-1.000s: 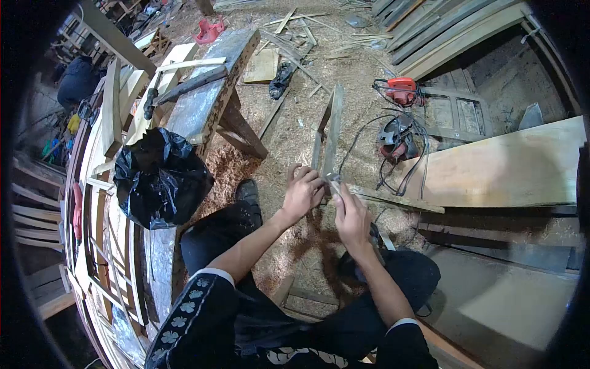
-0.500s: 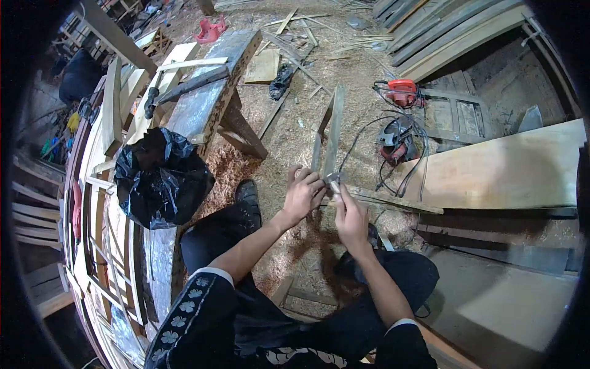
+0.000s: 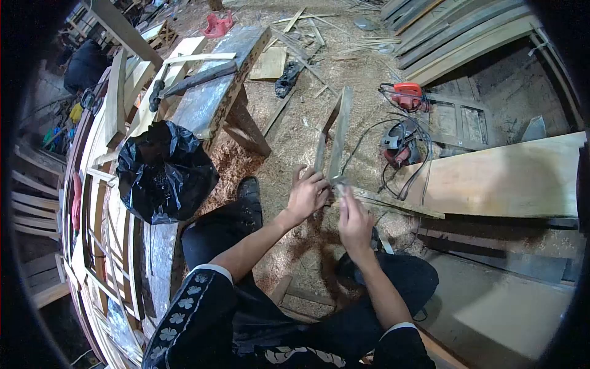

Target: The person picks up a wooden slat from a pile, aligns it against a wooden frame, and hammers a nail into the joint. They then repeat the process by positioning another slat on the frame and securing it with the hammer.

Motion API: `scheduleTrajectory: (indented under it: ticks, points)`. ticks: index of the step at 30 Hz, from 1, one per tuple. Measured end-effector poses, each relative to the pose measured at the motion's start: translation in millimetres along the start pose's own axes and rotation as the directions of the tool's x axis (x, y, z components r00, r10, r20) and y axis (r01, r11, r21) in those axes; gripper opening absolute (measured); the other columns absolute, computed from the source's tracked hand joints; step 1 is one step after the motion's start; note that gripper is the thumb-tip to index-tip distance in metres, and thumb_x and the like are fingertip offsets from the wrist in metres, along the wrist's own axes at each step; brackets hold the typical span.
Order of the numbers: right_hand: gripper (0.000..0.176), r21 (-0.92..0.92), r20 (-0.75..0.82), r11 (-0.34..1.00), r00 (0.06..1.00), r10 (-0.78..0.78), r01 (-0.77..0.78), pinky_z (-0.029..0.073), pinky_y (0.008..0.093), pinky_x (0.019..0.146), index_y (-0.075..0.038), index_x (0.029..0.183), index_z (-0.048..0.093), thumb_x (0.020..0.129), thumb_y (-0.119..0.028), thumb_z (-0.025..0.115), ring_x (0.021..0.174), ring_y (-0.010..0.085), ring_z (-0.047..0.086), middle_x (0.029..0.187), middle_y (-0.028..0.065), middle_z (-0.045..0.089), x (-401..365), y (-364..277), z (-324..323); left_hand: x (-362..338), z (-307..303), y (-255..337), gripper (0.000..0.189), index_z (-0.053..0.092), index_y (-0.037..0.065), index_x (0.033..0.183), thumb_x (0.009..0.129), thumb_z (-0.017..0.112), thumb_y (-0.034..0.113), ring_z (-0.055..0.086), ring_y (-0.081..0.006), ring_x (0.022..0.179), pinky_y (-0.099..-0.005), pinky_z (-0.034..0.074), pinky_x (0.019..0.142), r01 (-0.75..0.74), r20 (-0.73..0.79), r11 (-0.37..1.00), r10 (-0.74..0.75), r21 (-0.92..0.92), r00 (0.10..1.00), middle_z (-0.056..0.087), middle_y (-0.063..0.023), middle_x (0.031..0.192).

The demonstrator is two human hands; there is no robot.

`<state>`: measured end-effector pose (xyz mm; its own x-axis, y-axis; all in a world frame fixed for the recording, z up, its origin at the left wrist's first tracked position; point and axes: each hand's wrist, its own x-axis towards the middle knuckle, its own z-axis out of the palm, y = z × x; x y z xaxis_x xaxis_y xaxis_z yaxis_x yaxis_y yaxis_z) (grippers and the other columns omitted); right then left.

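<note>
Between my knees stands a narrow wooden frame (image 3: 339,138), its long slats rising away from me. My left hand (image 3: 307,195) is closed over the frame's near corner, fingers curled around the wood. Close beside it, my right hand (image 3: 355,220) grips a small tool with a grey metal head (image 3: 339,181), smeared by motion right at the corner. Its exact kind I cannot tell. A thin wooden rail (image 3: 393,202) runs off to the right from that corner.
A black plastic bag (image 3: 166,175) sits on the bench at left, near a hammer (image 3: 155,95). To the right lie a circular saw (image 3: 398,144), a red power tool (image 3: 407,95) with tangled cords, and a wide board (image 3: 498,178). Wood shavings cover the floor; a person (image 3: 85,66) is at far left.
My right hand has moved slightly down, and the tool in it is now blurred. My left hand stays on the frame corner. The whole view has shifted a little.
</note>
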<state>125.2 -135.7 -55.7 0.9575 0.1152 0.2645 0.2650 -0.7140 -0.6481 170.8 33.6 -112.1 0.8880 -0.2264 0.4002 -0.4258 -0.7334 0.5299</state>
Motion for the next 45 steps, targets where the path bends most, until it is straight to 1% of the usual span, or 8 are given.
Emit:
scheduleTrajectory:
  ticks: [6,10,15,17,29,38,41,45]
  points:
    - [0.039,0.01,-0.197,0.976,0.957,-0.212,0.218,0.046,0.0418,0.053,-0.004,0.137,0.057,0.099,-0.014,0.055,0.061,0.0333,0.06,0.077,0.0172,0.06,4.4,1.7,-0.9,-1.3,1.7,0.5,0.012,0.071,0.011,0.089,0.08,0.071,0.019,0.059,-0.0204,0.1,-0.045,0.029,0.108,-0.012,-0.014,1.0,0.012,0.016,1.0,0.061,-0.002,0.088]
    - [0.037,-0.06,-0.005,0.995,0.997,-0.079,0.078,0.046,0.0434,0.054,0.0,0.134,0.057,0.098,-0.012,0.055,0.061,0.0345,0.06,0.077,0.0173,0.059,5.0,-5.5,-2.6,0.4,0.3,-0.1,0.016,0.071,0.012,0.092,0.079,0.071,0.02,0.059,-0.0199,0.101,-0.0456,0.029,0.108,-0.055,0.045,0.991,0.05,0.118,0.998,0.06,-0.0018,0.089]
    - [0.04,-0.045,-0.171,0.985,0.97,-0.171,0.166,0.046,0.0438,0.055,-0.006,0.138,0.056,0.098,-0.012,0.054,0.062,0.0343,0.06,0.078,0.0177,0.06,1.7,2.7,-1.4,-0.2,3.8,1.7,0.021,0.07,0.012,0.096,0.078,0.072,0.021,0.058,-0.0198,0.103,-0.0463,0.028,0.109,-0.053,0.044,0.992,0.048,0.116,0.998,0.06,-0.002,0.094]
    - [0.039,-0.139,0.029,0.989,0.998,-0.047,0.05,0.045,0.0429,0.053,0.001,0.136,0.056,0.098,-0.011,0.055,0.06,0.0325,0.059,0.076,0.016,0.059,-0.7,7.9,3.0,0.8,1.6,3.2,0.022,0.069,0.013,0.098,0.078,0.072,0.021,0.058,-0.0197,0.103,-0.045,0.028,0.109,-0.048,0.036,0.99,0.044,0.136,0.998,0.06,-0.0017,0.094]
    - [0.038,-0.059,-0.203,0.979,0.958,-0.204,0.196,0.046,0.0416,0.053,-0.003,0.136,0.057,0.099,-0.012,0.055,0.06,0.0303,0.06,0.077,0.0143,0.061,3.8,2.2,-4.7,0.8,1.0,5.9,0.013,0.072,0.011,0.095,0.083,0.069,0.017,0.059,-0.0236,0.096,-0.0457,0.028,0.109,-0.019,0.019,0.998,0.018,0.065,1.0,0.063,-0.0036,0.091]
    - [0.037,-0.068,-0.193,0.979,0.96,-0.202,0.192,0.045,0.042,0.052,-0.002,0.133,0.058,0.098,-0.01,0.055,0.059,0.0299,0.059,0.078,0.014,0.061,-1.2,2.7,-8.3,-0.2,3.2,1.7,0.016,0.069,0.011,0.096,0.082,0.069,0.018,0.058,-0.0219,0.1,-0.0468,0.028,0.11,-0.045,0.041,0.995,0.042,0.088,0.998,0.06,-0.0033,0.094]
    - [0.036,-0.112,-0.015,0.994,1.0,-0.017,0.015,0.046,0.0432,0.053,0.0,0.132,0.058,0.098,-0.011,0.055,0.06,0.0312,0.059,0.079,0.015,0.061,1.1,-3.1,-2.4,3.7,-1.9,1.7,0.016,0.069,0.011,0.096,0.081,0.069,0.019,0.058,-0.0219,0.102,-0.0462,0.028,0.11,-0.055,0.044,0.993,0.051,0.104,0.998,0.06,-0.0034,0.093]
    - [0.039,-0.106,-0.192,0.974,0.956,-0.22,0.202,0.046,0.0429,0.054,-0.004,0.136,0.057,0.098,-0.012,0.055,0.062,0.0314,0.061,0.081,0.0154,0.062,-1.0,4.6,-1.0,-0.6,1.1,3.4,0.019,0.069,0.012,0.096,0.079,0.07,0.02,0.057,-0.021,0.103,-0.0469,0.028,0.11,-0.056,0.065,0.992,0.049,0.11,0.997,0.061,-0.0026,0.095]
